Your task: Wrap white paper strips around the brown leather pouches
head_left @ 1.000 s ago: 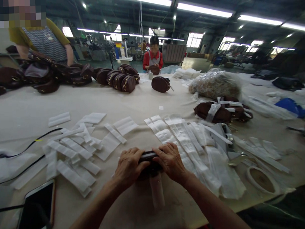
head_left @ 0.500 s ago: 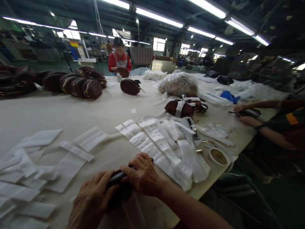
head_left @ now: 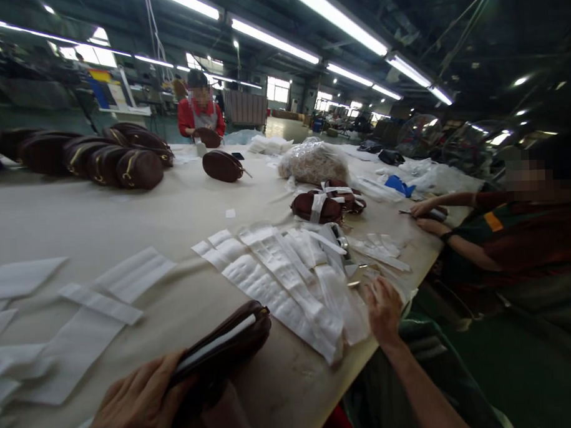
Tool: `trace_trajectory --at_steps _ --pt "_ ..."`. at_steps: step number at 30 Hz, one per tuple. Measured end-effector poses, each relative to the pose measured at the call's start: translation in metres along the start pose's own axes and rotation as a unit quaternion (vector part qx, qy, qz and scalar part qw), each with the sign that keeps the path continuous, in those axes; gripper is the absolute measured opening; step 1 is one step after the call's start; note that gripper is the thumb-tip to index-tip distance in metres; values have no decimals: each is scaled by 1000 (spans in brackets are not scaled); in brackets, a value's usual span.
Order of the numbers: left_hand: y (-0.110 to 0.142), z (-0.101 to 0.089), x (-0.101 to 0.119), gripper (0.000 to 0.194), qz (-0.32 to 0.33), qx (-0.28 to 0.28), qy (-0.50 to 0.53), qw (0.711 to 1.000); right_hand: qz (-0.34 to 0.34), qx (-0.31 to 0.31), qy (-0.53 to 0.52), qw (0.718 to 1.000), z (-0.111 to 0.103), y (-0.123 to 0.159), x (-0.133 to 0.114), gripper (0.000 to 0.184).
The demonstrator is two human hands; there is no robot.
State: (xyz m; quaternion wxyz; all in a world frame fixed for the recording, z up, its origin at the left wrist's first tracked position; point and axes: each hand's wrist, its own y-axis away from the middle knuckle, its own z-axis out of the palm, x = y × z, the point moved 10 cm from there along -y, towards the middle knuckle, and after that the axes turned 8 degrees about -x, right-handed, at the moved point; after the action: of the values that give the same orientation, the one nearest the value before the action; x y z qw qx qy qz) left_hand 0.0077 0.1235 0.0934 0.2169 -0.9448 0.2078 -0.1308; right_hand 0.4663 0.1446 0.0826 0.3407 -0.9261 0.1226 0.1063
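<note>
My left hand (head_left: pixel 139 394) grips a dark brown leather pouch (head_left: pixel 245 331) by its near end. A white strip (head_left: pixel 215 346) lies along the pouch's top edge, and some metal shows at its far end. My right hand (head_left: pixel 383 307) is away from the pouch, at the table's right edge. Its fingers reach forward, slightly bent, over the spot of the tape roll, which the hand mostly hides; I cannot tell whether they touch it. Between the hands lies a fan of white padded strips (head_left: pixel 273 283).
Loose white sheets (head_left: pixel 79 340) cover the left of the table (head_left: pixel 173 205). Taped brown pouches (head_left: pixel 316 206) lie mid-table, with a plastic-wrapped bundle (head_left: pixel 314 163) behind. More brown pouches (head_left: pixel 138 169) stand at the back left. A co-worker's hands (head_left: pixel 428 215) work at the right; another person (head_left: pixel 201 111) is opposite.
My right hand has let go of the pouch and moved right to the tape roll. My left hand still holds the pouch, whose white strip now shows. The view has shifted to the right.
</note>
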Motion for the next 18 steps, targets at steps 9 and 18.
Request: trace_trajectory --at_steps 9,18 --pt "-17 -29 27 29 24 29 -60 997 55 -64 45 995 22 -29 69 46" --pt "-12 -25 24 28 -13 37 -24 999 -117 -317 -208 918 124 -16 -185 33"
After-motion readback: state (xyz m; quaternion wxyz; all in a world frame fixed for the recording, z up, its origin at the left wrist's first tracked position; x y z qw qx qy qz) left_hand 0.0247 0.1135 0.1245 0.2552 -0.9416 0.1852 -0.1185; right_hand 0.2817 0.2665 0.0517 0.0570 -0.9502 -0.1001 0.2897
